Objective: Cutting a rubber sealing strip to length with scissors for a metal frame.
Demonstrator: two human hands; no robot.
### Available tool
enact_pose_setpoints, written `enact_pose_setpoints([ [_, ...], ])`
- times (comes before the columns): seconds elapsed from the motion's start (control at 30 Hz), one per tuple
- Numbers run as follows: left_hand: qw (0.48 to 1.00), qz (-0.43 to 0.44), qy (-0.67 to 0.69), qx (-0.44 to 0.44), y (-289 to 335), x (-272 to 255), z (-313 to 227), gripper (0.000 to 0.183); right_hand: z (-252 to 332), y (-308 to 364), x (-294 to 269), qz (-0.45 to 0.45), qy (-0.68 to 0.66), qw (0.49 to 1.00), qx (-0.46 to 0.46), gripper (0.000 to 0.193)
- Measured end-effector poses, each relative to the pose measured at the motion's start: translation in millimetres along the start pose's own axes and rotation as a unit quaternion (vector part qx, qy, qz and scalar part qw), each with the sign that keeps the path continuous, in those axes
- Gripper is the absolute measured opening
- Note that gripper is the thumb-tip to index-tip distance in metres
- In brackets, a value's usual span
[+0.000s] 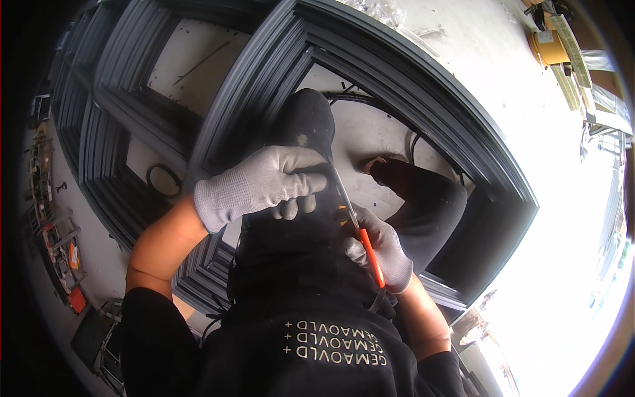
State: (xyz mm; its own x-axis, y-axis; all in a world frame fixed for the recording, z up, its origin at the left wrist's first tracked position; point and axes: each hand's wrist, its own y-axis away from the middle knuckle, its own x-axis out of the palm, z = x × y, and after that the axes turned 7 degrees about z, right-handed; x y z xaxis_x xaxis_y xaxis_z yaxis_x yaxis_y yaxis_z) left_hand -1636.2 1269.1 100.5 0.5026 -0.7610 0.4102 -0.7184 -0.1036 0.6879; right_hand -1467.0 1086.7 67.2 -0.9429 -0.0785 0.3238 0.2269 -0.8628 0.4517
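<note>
My right hand, in a grey glove, is closed around a tool with an orange handle and a long, thin metal blade. Its exact kind is unclear. The blade slants up and left over my dark-trousered leg. A small yellow piece shows beside the right fingers. My left hand, gloved the same way, has its fingers bent, with the fingertips close to the blade's far end. Whatever lies between them is lost against the dark trousers. Around my legs is a dark grey profiled frame.
More dark grey frames lie stacked at the left. A black ring shows within one opening. Tools and a red item line the far left edge. A yellow-brown spool stands at the upper right, near clear plastic scraps.
</note>
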Motion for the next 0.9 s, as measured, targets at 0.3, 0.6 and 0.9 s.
enact_pose_setpoints([
  [0.3, 0.999, 0.016, 0.052, 0.005, -1, 2, -3, 0.035, -1, 1, 0, -0.018, -0.006, 1.000, 0.011, 0.040],
  [0.6, 1.000, 0.006, 0.016, -0.021, -3, -3, 0, 0.040, -10, 0, 1, -0.043, 0.045, 0.998, -0.022, 0.030],
  [0.9, 1.000, 0.008, -0.029, 0.006, -14, -7, 8, 0.043, -5, -7, -6, -0.174, -0.173, 0.969, -0.029, 0.019],
])
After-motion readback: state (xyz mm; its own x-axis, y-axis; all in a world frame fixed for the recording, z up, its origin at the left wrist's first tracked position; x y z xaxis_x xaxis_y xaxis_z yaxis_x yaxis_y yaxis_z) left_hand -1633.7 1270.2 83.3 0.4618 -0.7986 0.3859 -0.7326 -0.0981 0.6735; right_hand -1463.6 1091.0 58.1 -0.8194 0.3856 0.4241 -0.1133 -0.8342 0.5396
